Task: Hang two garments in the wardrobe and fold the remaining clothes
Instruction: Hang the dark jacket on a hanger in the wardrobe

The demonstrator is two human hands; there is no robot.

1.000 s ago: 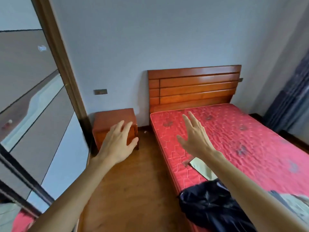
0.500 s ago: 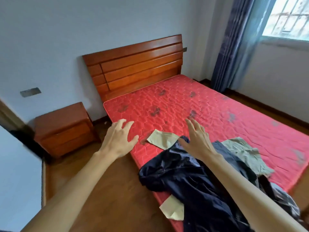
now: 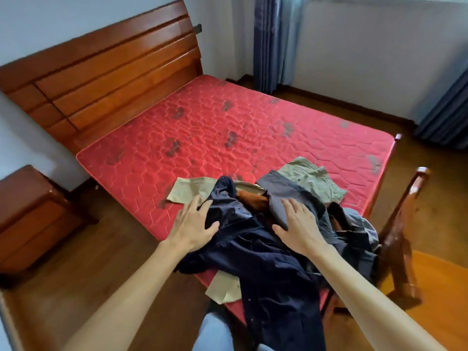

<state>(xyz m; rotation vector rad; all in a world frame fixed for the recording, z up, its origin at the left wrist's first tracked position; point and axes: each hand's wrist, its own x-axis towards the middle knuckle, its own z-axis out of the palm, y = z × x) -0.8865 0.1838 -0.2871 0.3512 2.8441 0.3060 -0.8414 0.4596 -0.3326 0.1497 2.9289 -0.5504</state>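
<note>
Clothes pile [image 3: 298,188] was heaped lower centre of frame, on near corner of red mattress [image 3: 215,127]. Left hand [image 3: 193,225] was laid flat on navy garment [image 3: 266,269], fingers straight, slightly spread. Right hand [image 3: 297,228] was laid flat alongside, fingers likewise spread.

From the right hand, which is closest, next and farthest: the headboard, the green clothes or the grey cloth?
1. Grey cloth, beneath the right hand, at its fingers.
2. Green clothes, just beyond on the mattress.
3. Headboard, far away, up left.
</note>
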